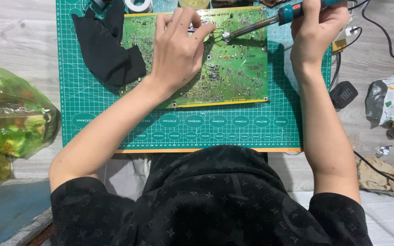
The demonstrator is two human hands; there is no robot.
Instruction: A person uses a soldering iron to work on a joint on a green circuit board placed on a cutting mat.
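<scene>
Black-sleeved arms reach over a rigid, fragile circuit board (224, 64): left hand (176, 50) pinches tweezers (197, 30) above it, right hand (318, 29) grips the soldering iron (270, 20) by its insulated handle.

Left hand (177, 48) pinches tweezers (196, 30) over the green circuit board (233, 73); right hand (318, 27) angles a soldering iron (261, 23) tip-down beside them (cutting mat (233, 130) underneath).

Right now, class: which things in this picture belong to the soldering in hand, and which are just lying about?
In use:
left hand on the circuit board
right hand holding the soldering iron
green cutting mat

Lying about:
black cloth
green plastic bag
tape roll
crumpled packet
</scene>
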